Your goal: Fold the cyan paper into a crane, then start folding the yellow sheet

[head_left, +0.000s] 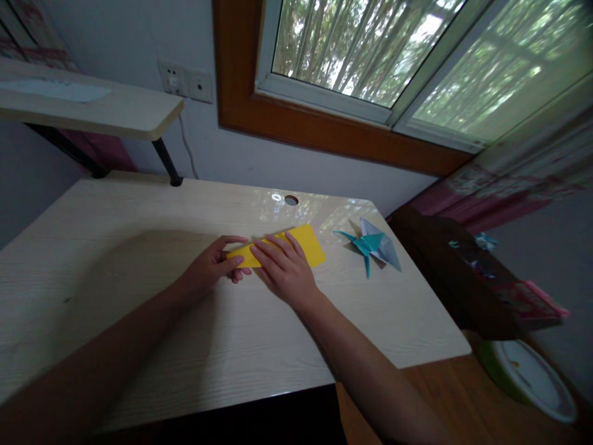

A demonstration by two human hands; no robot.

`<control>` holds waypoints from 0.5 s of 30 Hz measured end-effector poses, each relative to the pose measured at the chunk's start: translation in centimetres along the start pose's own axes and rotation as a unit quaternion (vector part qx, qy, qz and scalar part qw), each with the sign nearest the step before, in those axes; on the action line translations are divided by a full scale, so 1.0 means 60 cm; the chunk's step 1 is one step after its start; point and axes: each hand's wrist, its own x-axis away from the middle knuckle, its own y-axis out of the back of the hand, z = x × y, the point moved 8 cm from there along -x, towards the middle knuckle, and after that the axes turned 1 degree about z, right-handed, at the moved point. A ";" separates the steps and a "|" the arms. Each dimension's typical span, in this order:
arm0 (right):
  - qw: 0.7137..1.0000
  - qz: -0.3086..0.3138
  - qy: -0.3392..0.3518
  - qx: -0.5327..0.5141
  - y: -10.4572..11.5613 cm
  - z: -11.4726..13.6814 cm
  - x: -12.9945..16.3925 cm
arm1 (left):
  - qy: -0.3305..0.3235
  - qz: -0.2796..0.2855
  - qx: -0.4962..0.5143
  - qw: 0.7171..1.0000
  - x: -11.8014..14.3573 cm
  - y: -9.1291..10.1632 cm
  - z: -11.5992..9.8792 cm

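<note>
Both hands press flat on the yellow paper (309,245) near the desk's (115,247) far edge: left hand (214,264) at its left end, right hand (287,269) mid-sheet. Paper crane (373,245) sits toward the right edge.

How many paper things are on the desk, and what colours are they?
Yellow: 1, the folded yellow paper, with the left hand and right hand pressing flat on it.
Teal and grey-blue: 1, the folded paper crane, lying apart on the desk.
Total: 2 paper things.
</note>
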 end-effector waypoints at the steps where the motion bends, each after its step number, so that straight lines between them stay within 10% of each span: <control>1: 1.000 0.002 0.001 -0.003 0.000 0.000 0.001 | 0.006 0.022 -0.004 1.000 0.000 -0.006 0.004; 7: 1.000 -0.012 -0.002 0.001 0.011 -0.005 0.005 | -0.094 0.032 -0.129 0.987 0.002 -0.010 -0.014; 15: 1.000 -0.008 -0.007 -0.016 0.007 -0.005 0.003 | -0.338 -0.070 -0.419 0.840 0.041 -0.014 -0.092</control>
